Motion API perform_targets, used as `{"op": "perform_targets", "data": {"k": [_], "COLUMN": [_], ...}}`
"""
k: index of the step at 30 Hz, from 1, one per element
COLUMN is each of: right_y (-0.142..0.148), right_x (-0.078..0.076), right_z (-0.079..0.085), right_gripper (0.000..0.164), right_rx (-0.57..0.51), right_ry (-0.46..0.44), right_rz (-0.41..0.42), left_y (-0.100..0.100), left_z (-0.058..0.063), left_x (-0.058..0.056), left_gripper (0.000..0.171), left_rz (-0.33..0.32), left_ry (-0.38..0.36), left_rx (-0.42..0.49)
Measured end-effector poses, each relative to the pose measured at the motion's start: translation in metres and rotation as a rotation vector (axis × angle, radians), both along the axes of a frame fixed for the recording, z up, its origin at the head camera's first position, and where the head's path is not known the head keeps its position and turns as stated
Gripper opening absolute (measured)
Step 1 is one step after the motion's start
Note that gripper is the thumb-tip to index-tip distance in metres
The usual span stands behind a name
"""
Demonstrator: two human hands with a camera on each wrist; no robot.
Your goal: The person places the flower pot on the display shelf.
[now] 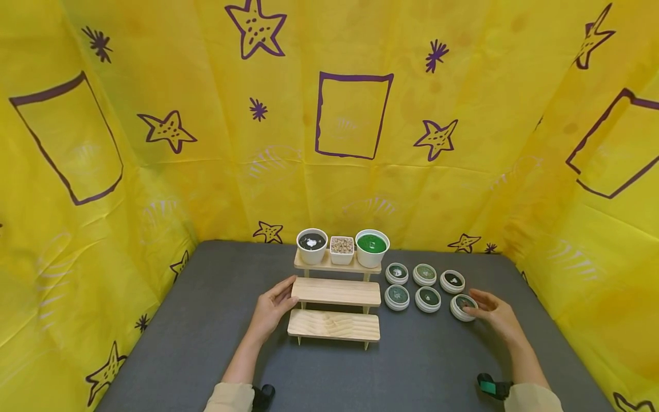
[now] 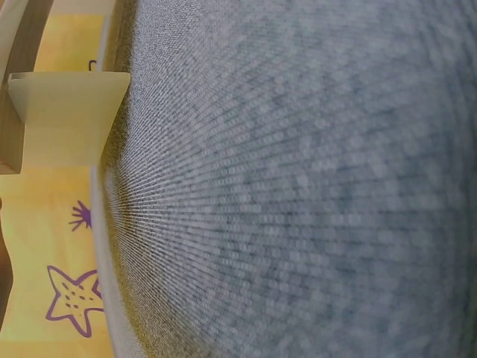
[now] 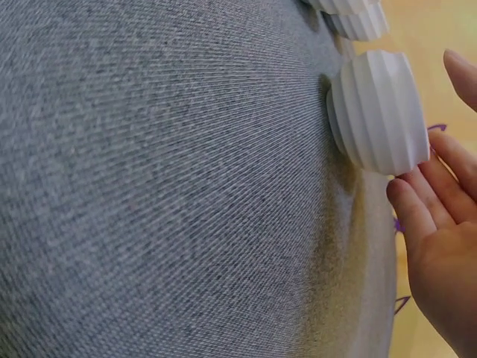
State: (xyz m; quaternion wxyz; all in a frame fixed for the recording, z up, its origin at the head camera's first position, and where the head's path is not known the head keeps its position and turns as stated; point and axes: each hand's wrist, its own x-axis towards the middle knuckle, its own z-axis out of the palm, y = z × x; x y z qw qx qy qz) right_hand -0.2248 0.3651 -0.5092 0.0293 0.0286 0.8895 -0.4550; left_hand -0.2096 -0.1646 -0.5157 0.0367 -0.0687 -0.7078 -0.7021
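My left hand (image 1: 273,303) holds the left end of the middle tier (image 1: 337,292) of a three-tier wooden stand, thumb near its front corner and fingers at the back one. The left wrist view shows a support leg (image 2: 71,119) of the stand, with most of the hand out of frame. At the right, my right hand (image 1: 493,316) reaches round a small round white pot (image 1: 463,309) with dark green contents. The right wrist view shows its ribbed side (image 3: 380,112), extended fingers (image 3: 419,212) at the rim and the thumb apart from it.
On the top tier (image 1: 337,269) stand a white cup of dark filling (image 1: 312,243), a square pot of pebbles (image 1: 342,249) and a cup of green filling (image 1: 372,246). Several similar small pots (image 1: 428,299) sit right of the stand. Yellow cloth (image 1: 355,194) borders the grey table (image 1: 216,297).
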Motion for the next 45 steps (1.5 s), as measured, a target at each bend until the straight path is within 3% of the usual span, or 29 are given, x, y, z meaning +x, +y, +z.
{"op": "perform_targets", "data": {"k": [12,30,45], "right_y": [0.003,0.003,0.002], "right_x": [0.001,0.0,0.003], "right_z": [-0.008,-0.019,-0.018], "right_gripper": [0.07,0.071,0.071], "right_rx": [0.06,0.035,0.026], "right_ry": [-0.019,-0.02,-0.01], "right_rz": [0.009,-0.006,-0.043], "left_y": [0.0,-0.001,0.0], "left_z": [-0.001,-0.002,0.0], "left_x": [0.0,-0.001,0.001], "left_gripper": [0.056,0.057,0.056], "left_rz": [0.003,0.001,0.001], "left_ry": [0.003,0.002,0.002], "left_rx": [0.001,0.006,0.002]}}
